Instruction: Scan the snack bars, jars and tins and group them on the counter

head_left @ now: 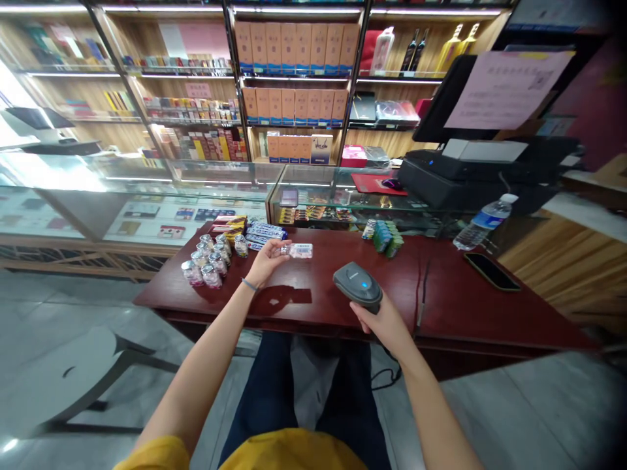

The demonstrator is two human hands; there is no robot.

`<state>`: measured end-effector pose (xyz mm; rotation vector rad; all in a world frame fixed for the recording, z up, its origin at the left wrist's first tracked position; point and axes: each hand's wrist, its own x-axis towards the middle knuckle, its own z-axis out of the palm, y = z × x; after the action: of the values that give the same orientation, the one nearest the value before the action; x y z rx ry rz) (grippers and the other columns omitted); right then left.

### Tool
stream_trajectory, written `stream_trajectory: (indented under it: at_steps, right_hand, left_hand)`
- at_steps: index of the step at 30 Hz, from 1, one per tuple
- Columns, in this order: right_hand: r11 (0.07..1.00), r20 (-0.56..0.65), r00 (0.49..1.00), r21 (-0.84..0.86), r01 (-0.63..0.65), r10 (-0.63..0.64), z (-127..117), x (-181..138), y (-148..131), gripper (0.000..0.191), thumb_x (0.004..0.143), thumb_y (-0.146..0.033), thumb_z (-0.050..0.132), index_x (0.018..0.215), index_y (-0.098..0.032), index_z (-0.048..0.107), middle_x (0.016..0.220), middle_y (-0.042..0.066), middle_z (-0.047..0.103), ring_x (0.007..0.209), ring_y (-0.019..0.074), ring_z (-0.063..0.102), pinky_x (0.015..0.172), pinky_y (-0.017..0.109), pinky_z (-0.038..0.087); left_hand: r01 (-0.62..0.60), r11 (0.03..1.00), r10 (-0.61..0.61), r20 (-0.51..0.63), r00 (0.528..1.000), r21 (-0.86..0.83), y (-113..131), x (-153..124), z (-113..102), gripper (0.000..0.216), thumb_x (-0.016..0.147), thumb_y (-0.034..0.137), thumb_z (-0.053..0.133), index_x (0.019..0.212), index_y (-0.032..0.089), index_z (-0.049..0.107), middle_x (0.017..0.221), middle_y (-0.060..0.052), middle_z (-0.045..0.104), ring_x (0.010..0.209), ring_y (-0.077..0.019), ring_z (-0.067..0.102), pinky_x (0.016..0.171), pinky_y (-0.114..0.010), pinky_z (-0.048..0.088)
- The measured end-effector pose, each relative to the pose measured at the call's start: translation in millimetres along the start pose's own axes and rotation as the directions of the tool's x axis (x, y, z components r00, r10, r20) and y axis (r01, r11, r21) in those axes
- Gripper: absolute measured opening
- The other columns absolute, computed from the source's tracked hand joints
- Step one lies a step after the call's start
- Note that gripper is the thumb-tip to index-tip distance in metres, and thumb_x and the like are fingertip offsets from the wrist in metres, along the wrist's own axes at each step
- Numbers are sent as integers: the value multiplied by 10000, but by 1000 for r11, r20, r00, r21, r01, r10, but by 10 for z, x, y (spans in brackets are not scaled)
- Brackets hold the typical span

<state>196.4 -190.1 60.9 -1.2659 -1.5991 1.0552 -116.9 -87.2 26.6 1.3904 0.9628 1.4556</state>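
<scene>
My left hand is closed on a small jar, held sideways above the table, its barcode label showing. My right hand grips a dark barcode scanner with a blue light on top. The scanner's head points up and left, apart from the jar. Left of my left hand, several small jars with silvery lids stand in a cluster. Behind them lie blue-and-white packs and yellow-and-brown packs. Green small packs stand across the table, beside a little white container.
The dark red table bears a water bottle and a phone at right. Glass display counters run behind it, with a monitor at right. A grey chair stands at left.
</scene>
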Motion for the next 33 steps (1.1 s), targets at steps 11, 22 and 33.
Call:
stream_trajectory:
  at_steps: [11, 22, 33]
  right_hand:
    - [996, 82, 997, -93, 1, 7, 87, -17, -92, 316, 799, -340, 699, 1066, -192, 616, 481, -67, 559, 413, 159, 530, 425, 256, 443]
    - [996, 70, 998, -86, 13, -7, 82, -13, -35, 397, 822, -382, 701, 1143, -183, 579, 488, -76, 559, 411, 161, 529, 442, 263, 441]
    - [998, 65, 997, -44, 39, -37, 128, 74, 49, 302, 819, -445, 716, 964, -199, 617, 511, -34, 599, 422, 163, 517, 474, 289, 454]
  left_hand:
    - [-7, 995, 13, -59, 998, 97, -32, -5, -73, 367, 774, 309, 719, 1077, 211, 536, 1341, -113, 662, 1242, -240, 635, 1061, -400, 498]
    - [-9, 968, 8, 5, 1000, 250, 204, -15, -211, 404, 808, 358, 732, 1141, 183, 585, 1301, -115, 683, 1173, -237, 659, 1011, -383, 531]
    - [-8, 395, -33, 23, 999, 919, 883, 212, -1094, 289, 714, 255, 768, 996, 201, 734, 993, -52, 743, 933, -244, 679, 923, -351, 530]
